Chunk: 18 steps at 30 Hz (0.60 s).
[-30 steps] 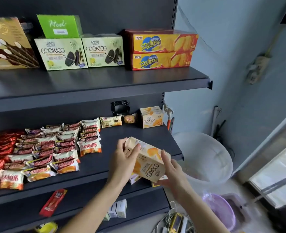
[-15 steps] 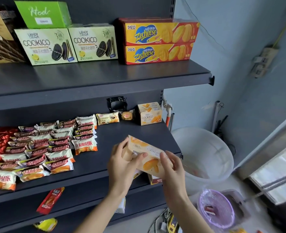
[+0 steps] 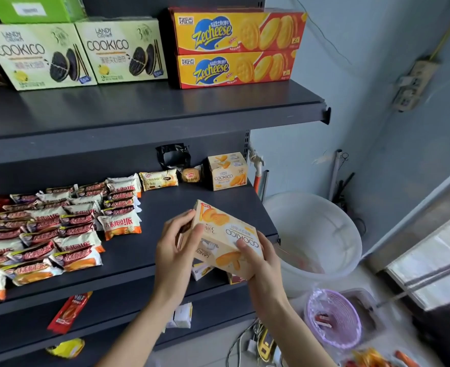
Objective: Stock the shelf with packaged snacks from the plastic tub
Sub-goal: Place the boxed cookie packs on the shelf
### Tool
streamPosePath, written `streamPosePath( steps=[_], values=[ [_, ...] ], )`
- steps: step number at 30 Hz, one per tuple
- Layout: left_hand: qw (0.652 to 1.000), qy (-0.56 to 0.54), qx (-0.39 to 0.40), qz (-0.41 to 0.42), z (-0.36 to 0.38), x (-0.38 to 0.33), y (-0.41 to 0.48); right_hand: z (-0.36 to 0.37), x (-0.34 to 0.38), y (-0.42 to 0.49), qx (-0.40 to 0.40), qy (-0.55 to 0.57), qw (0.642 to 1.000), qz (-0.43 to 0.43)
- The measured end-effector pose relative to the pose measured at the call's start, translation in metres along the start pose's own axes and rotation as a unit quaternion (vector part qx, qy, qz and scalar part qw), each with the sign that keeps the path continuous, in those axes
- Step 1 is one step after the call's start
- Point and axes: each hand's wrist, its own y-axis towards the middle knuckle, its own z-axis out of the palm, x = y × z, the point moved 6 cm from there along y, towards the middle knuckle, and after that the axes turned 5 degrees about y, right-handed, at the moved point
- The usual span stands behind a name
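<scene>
The left hand and right hand grip the yellow Cookico box, fingers clamped on its two ends, tilted above the front right corner of the middle shelf. To finish well, turn it upright with the label facing out and set it just beside the matching box at the back edge.

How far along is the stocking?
Done: rows of wrapped snack cakes and one shelved COOKICO box sit on the middle shelf. In hand: left hand and right hand grip the held COOKICO box above the shelf front, not yet placed. Left: set it down; what remains in the plastic tub is unclear.
</scene>
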Motion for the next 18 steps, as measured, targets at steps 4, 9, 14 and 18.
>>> streamPosePath(
  steps=[4,9,14,18],
  values=[
    [0.991,-0.068,-0.047,-0.109,-0.006,0.010,0.014,0.001,0.011,0.003,0.051,-0.008,0.998,-0.021],
    [0.928,-0.123,0.102,-0.338,0.002,0.022,0.013,0.000,0.049,0.015,0.131,-0.072,0.987,-0.062],
    [0.935,-0.037,0.064,-0.347,0.001,0.043,0.015,-0.008,0.056,0.037,0.151,-0.114,0.982,-0.010],
    [0.911,-0.171,-0.049,-0.373,0.020,0.070,0.008,-0.021,0.034,0.050,0.031,-0.111,0.992,0.051]
  ],
)
